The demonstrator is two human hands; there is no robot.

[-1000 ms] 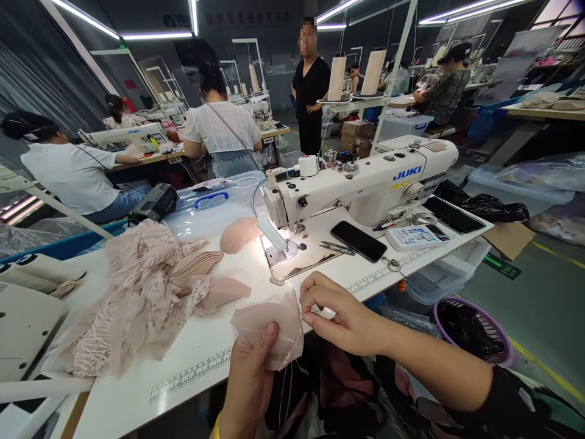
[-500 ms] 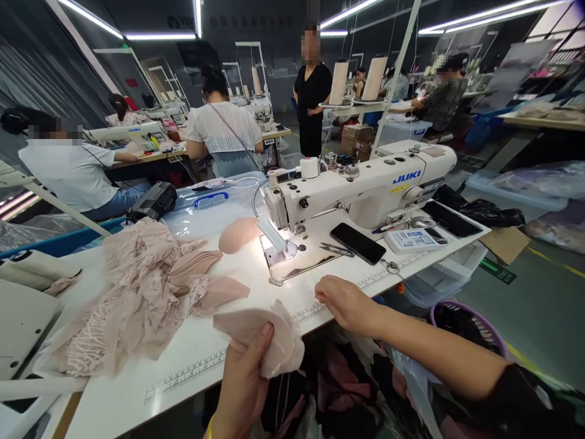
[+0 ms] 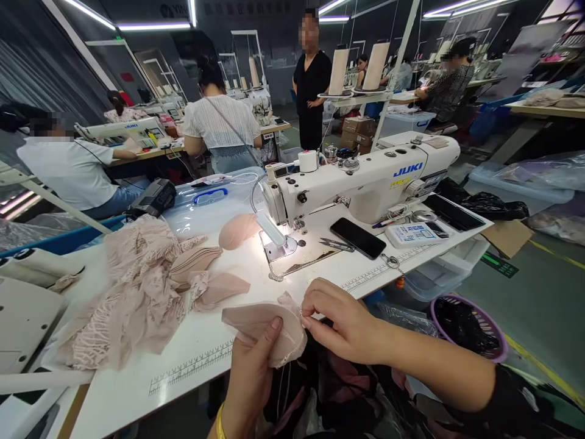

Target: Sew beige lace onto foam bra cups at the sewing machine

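Fabric cup, likely light and soft, best taken by the edge. Gripped in left hand, pinched edgewise by right hand.

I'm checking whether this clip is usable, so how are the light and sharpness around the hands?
Head view: the lamp lights the needle plate brightly; left hand, right hand and beige cup look fairly sharp; ceiling tubes shine white against a dim background; wide-angle stretching shows toward the edges.
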